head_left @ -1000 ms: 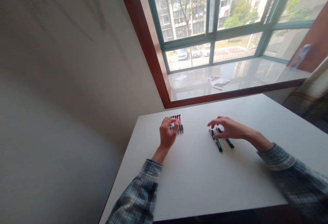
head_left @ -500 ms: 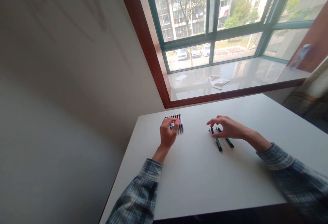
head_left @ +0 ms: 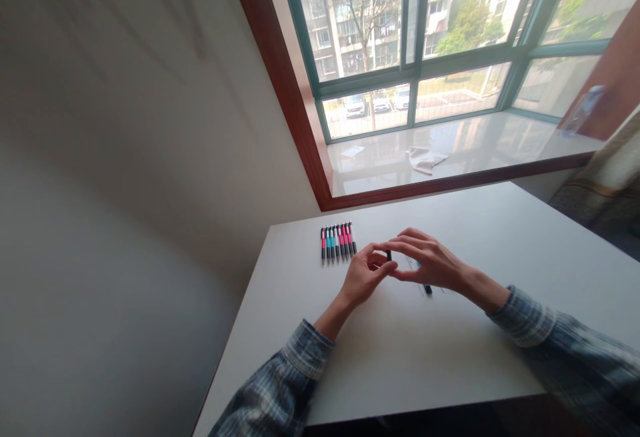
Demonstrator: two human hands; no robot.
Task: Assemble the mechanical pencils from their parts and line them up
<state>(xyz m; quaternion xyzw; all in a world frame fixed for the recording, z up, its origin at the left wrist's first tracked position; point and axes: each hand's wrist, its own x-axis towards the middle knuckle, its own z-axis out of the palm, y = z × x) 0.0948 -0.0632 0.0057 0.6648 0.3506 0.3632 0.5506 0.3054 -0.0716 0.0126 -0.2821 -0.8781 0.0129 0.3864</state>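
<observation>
The left hand (head_left: 365,278) and right hand (head_left: 431,264) meet above the white table (head_left: 450,370), both curled. The right seems to pinch a black pen (head_left: 389,255), its end showing between them; whether the left grips it, I cannot tell. A teal-barrelled pen (head_left: 427,288) lies beneath the right hand, and a row of pink and teal pens (head_left: 338,242) lies left of both hands.

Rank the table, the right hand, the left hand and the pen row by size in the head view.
White table
Right hand and left hand, too alike to rank
Row of pens
</observation>
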